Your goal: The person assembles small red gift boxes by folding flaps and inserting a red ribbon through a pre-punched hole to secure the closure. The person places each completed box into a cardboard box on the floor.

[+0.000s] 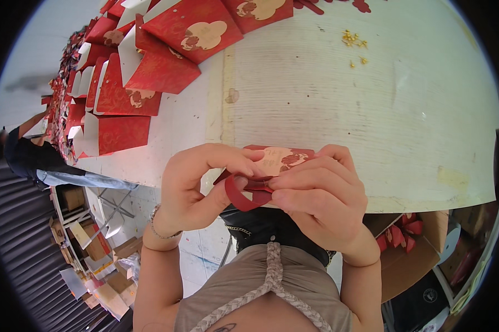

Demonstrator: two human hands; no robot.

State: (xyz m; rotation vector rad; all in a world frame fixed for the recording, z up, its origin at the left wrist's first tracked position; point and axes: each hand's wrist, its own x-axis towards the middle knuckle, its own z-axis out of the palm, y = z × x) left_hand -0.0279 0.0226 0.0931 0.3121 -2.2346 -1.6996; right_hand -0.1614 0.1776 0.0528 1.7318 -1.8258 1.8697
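Note:
Close to the table's near edge I have a small red paper box (pixel 296 156) with a beige flower-shaped patch on its side. A red strap (pixel 239 199) curves in a loop from its near side. My left hand (pixel 197 180) is closed on the box's left part, with its thumb and fingers at the rim beside the strap. On the other side my right hand (pixel 324 191) pinches at the rim near the strap's end; whatever lies between those fingertips is too small to make out. Several small gold paper fasteners (pixel 353 40) lie loose farther off on the table.
Many red boxes (pixel 125 133) crowd the white table's (pixel 294 105) left side. Dark red cut-outs (pixel 362 5) lie at the far edge. Below, at right, stands a cardboard box (pixel 410 271) with red pieces. Another person (pixel 25 157) works at the far left.

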